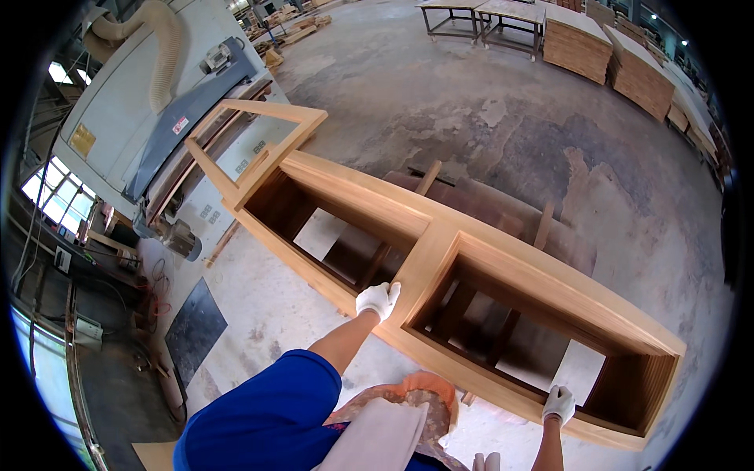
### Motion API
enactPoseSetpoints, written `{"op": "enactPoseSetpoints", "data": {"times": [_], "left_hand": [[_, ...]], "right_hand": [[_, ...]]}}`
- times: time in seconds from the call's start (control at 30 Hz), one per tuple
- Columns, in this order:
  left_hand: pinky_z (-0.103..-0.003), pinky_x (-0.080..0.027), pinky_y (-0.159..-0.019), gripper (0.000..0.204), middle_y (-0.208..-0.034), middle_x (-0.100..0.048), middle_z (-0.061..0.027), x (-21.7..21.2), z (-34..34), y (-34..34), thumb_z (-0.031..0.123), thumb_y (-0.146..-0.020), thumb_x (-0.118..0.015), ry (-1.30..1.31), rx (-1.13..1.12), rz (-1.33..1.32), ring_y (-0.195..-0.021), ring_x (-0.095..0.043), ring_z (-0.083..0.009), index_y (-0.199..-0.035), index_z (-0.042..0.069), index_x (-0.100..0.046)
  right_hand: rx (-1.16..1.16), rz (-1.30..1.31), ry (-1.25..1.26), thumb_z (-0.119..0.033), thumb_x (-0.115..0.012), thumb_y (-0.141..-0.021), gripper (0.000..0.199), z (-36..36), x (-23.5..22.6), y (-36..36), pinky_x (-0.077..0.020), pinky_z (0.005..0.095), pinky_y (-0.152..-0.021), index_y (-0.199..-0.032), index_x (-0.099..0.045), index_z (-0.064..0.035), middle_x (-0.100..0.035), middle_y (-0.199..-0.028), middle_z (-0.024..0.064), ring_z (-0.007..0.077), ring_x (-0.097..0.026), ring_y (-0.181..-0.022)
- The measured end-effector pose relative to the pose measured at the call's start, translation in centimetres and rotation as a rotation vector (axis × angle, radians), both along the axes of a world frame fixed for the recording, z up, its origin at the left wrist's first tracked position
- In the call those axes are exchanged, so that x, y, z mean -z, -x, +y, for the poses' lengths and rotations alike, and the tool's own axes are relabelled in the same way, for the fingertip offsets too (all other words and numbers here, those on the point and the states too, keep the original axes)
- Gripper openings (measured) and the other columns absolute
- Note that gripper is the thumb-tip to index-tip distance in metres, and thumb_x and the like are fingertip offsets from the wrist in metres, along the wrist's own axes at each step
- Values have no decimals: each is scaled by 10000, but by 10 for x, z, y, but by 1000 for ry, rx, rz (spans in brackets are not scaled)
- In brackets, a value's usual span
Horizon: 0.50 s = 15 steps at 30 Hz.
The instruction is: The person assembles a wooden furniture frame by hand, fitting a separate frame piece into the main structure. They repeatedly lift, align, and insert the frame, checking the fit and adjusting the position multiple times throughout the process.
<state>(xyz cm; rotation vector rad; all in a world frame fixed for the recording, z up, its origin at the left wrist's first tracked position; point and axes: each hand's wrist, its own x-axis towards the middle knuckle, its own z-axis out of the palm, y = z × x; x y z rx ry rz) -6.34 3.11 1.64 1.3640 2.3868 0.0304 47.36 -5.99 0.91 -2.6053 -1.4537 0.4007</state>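
Observation:
A tall stack of pale wooden frames (440,243), each with two openings split by a crosspiece, stretches from the left to the lower right before me. My left hand (378,301), in a white glove, is closed on the near rail of the top frame beside the crosspiece. Farther right, my right hand (559,404), also gloved in white, has its fingers curled over the same near rail. Part of each hand's grip is hidden. Another wooden frame (312,125) rests at an angle across the stack's far left end.
A large grey machine (126,102) with a ribbed hose (166,59) stands at the left. Low tables (510,11) and piles of boards (577,47) line the back right. Wooden bars (428,178) stick out beneath the stack. A dark mat (196,330) lies on the floor at left.

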Motion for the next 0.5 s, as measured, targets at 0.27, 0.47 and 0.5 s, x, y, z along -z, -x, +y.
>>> {"op": "enactPoseSetpoints", "data": {"times": [0.27, 0.47, 0.5], "left_hand": [[-510, -529, -855, 628, -1000, -724, -178, 2, 3, -1, 591, -1001, -285, 27, 7, -23, -969, -679, -395, -1009, 112, -691], [-512, -530, -843, 628, -978, -723, -182, 1, 5, 4, 597, -997, -291, -21, 17, -19, -953, -680, -397, -991, 111, -689], [-513, -530, -841, 628, -975, -723, -183, -1, 7, 4, 599, -996, -293, -26, 21, -21, -950, -681, -398, -989, 112, -688]], "right_hand": [[-10, -18, 20, -329, -567, -876, 335, 0, 6, -7, -510, 506, -676, -764, -696, -40, -652, -780, 232, 434, -642, -737], [-16, -30, -27, -323, -576, -875, 325, -5, 16, -11, -508, 508, -669, -749, -698, -49, -657, -776, 227, 427, -652, -741], [-15, -53, -7, -314, -578, -879, 318, 2, 8, 0, -510, 506, -672, -752, -700, -49, -658, -775, 225, 426, -652, -745]]}}
